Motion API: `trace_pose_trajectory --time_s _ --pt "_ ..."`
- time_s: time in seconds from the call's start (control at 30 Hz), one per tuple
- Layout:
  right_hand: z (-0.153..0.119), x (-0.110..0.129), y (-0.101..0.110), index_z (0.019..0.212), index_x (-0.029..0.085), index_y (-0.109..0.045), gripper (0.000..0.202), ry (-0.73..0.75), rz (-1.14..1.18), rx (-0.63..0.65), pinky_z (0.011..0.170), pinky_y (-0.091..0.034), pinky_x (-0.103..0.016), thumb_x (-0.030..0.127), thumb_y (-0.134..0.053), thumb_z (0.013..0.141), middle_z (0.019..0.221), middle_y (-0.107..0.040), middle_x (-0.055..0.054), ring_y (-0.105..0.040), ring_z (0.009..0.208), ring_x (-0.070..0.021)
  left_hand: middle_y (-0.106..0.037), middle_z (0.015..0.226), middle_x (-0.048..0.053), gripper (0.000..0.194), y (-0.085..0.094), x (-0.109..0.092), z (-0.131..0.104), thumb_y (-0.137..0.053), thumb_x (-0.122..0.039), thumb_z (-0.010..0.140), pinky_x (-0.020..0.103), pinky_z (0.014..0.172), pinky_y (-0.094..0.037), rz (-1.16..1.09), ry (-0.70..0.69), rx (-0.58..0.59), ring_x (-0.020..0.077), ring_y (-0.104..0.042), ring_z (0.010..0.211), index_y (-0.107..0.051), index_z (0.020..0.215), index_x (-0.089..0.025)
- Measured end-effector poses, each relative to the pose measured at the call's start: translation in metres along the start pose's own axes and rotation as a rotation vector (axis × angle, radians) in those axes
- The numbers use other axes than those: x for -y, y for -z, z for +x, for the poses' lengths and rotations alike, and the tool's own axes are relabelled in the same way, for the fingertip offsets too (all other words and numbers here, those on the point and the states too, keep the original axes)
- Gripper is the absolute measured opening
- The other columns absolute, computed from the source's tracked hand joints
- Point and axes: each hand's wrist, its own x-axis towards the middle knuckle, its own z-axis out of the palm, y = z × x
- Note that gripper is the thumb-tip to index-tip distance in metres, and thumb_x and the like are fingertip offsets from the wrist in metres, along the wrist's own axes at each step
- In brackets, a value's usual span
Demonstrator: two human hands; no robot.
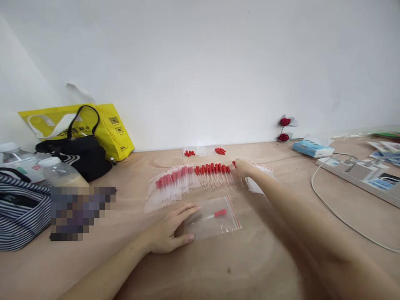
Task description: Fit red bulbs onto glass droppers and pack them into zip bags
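A clear zip bag (203, 231) with a red edge strip lies flat, and inside it is one dropper (220, 213) with a red bulb. My left hand (170, 229) rests at the bag's left edge, fingers spread, thumb and fingertips on or beside the plastic. Farther forward, my right hand (242, 168) has its fingers closed on a red-bulbed dropper (234, 164), mostly hidden by the hand. Just left of it is a row of loose droppers (215, 169), bulbs pointing away from me. Overlapping bagged droppers (170, 180) lie to that row's left.
More clear bags (261, 183) lie partly behind my right forearm. Red bulbs (220, 151) and clear tubes sit near the wall. A yellow bag (117, 137), black pouch (93, 156) and bottles (64, 173) are left; a tissue pack (312, 148) and power strip (353, 177) with cable are right.
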Motion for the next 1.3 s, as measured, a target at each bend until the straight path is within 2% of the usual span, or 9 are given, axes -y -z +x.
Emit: trace_pose_trajectory --time_s 0.07,0.13,0.23,0.33,0.43,0.63,0.8,1.1,1.3 --pt "-0.014 -0.009 0.009 0.109 0.008 -0.046 0.033 -0.022 0.065 -0.021 0.057 -0.044 -0.026 0.016 -0.048 0.077 0.075 -0.058 -0.009 -0.057 0.064 -0.0161 -0.031 0.136 0.006 0.058 -0.002 0.001 0.001 -0.046 -0.044 0.08 0.044 0.1 -0.027 0.01 -0.006 -0.014 0.0256 -0.03 0.123 -0.026 0.132 -0.026" --pt "-0.037 -0.017 0.012 0.122 0.01 -0.029 0.043 -0.025 0.183 -0.051 0.052 -0.044 -0.025 0.017 -0.038 0.08 0.07 -0.056 -0.003 -0.055 0.054 -0.0123 -0.031 0.136 0.006 0.058 -0.004 0.002 0.002 -0.045 -0.045 0.08 0.043 0.1 -0.028 0.015 -0.018 -0.027 0.0252 -0.03 0.123 -0.026 0.132 -0.027" --pt "-0.076 -0.019 0.001 0.126 0.015 -0.016 0.055 -0.007 0.71 -0.176 0.047 -0.043 -0.024 0.026 -0.04 0.079 0.059 -0.048 0.005 -0.051 0.045 -0.011 -0.031 0.136 0.005 0.058 -0.007 0.002 0.004 -0.045 -0.045 0.08 0.043 0.101 -0.027 0.019 -0.011 -0.044 0.0252 -0.029 0.123 -0.026 0.132 -0.027" --pt "-0.105 -0.01 -0.018 0.121 0.019 -0.02 0.058 -0.031 0.942 -0.235 0.043 -0.043 -0.024 0.032 -0.048 0.072 0.063 -0.045 0.007 -0.05 0.045 -0.0101 -0.03 0.137 0.005 0.058 -0.009 0.001 0.005 -0.044 -0.046 0.081 0.043 0.102 -0.026 0.027 0.008 -0.048 0.0254 -0.027 0.124 -0.025 0.132 -0.027" --pt "-0.118 0.001 -0.031 0.115 0.022 -0.023 0.055 -0.077 1.099 -0.222 0.044 -0.045 -0.024 0.034 -0.052 0.07 0.065 -0.044 0.007 -0.051 0.046 -0.0097 -0.029 0.138 0.005 0.06 -0.009 0.0 0.005 -0.043 -0.048 0.081 0.045 0.102 -0.024 0.03 0.028 -0.037 0.0262 -0.026 0.126 -0.024 0.133 -0.027" --pt "-0.127 0.008 -0.033 0.094 0.022 -0.037 0.034 -0.162 1.403 -0.045 0.059 -0.049 -0.028 0.037 -0.055 0.069 0.07 -0.052 0.003 -0.056 0.058 -0.0107 -0.029 0.138 0.006 0.066 -0.008 0.003 0.005 -0.043 -0.048 0.082 0.046 0.102 -0.024 -0.015 0.023 -0.049 0.026 -0.027 0.125 -0.013 0.136 -0.026" --pt "-0.135 0.006 -0.034 0.083 0.018 -0.049 0.03 -0.065 1.246 0.145 0.056 -0.045 -0.024 0.037 -0.062 0.065 0.067 -0.053 0.003 -0.052 0.054 -0.0078 -0.026 0.14 0.006 0.066 -0.011 0.006 0.006 -0.046 -0.048 0.08 0.047 0.102 -0.024 0.0 0.019 -0.062 0.0273 -0.026 0.125 -0.016 0.135 -0.027" --pt "-0.131 0.006 -0.037 0.081 0.016 -0.053 0.021 0.238 0.87 0.219 0.047 -0.035 -0.02 0.035 -0.057 0.072 0.06 -0.051 0.004 -0.044 0.049 -0.0066 -0.028 0.139 0.006 0.064 -0.01 0.005 0.006 -0.046 -0.049 0.079 0.047 0.101 -0.024 0.012 0.03 -0.067 0.0284 -0.028 0.124 -0.022 0.134 -0.025" --pt "-0.124 0.008 -0.027 0.069 0.016 -0.065 0.023 0.46 0.688 0.298 0.064 -0.041 -0.023 0.032 -0.051 0.076 0.077 -0.06 -0.002 -0.053 0.069 -0.0114 -0.029 0.138 0.007 0.063 -0.009 0.002 0.007 -0.044 -0.049 0.08 0.047 0.102 -0.023 0.035 0.046 -0.047 0.0275 -0.027 0.125 -0.023 0.134 -0.024"
